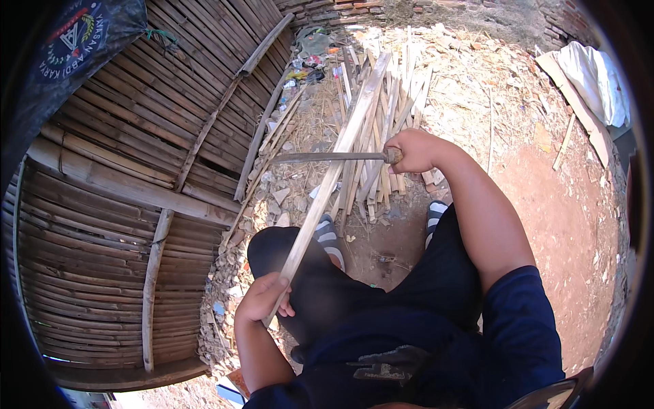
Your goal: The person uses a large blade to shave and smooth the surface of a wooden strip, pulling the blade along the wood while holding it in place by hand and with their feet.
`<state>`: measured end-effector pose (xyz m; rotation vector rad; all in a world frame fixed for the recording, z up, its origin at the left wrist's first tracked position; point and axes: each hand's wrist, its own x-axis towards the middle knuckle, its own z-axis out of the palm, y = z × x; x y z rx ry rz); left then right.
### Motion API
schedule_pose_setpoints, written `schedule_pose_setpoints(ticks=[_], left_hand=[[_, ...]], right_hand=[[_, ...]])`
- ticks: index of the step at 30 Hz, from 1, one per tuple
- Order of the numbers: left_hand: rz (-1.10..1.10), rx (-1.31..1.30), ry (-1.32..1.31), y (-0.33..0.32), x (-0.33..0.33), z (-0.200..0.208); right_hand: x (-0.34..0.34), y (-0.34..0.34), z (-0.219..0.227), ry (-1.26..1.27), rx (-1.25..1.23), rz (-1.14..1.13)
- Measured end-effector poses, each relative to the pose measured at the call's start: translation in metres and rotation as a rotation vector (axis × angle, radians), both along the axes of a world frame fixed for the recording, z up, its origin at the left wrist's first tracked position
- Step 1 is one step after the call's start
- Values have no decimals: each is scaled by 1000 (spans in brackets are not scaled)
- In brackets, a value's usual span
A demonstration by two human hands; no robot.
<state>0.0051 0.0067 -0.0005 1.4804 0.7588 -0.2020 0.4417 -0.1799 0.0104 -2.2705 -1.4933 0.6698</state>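
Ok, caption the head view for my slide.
Left hand grips a long pale wooden strip; right hand holds a long grey metal blade across it.

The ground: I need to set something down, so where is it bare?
Mostly bare: brown dirt right of the right arm, below straw litter; a smaller patch between the feet, below the stick pile. Crowded: that pile, and rubble along the bamboo wall.
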Motion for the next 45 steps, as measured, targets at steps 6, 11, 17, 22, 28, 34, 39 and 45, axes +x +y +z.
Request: schedule_pose_setpoints(ticks=[6, 11, 17, 22, 28, 34, 39, 45], left_hand=[[3, 34, 1, -1, -3, -1], [34, -36, -7, 0, -5, -2], [13, -20, -23, 1, -4, -1], [44, 31, 30, -5, -1, 4], [28, -5, 8, -1, -5, -1], [24, -12, 3, -1, -3, 0], [20, 0, 10, -1, -3, 2], [12, 5, -1, -1, -3, 1]], right_hand=[[8, -7, 4, -48, 81, -173], [-47, 1, 20, -110, -3, 144], [-28, 0, 10, -56, 40, 159], [16, -4, -1, 20, 77, -196], [-12, -2, 7, -47, 87, -78], [-36, 4, -1, -134, 148, 142], [-35, 8, -3, -110, 103, 141], [-31, 3, 2, -62, 154, 159]])
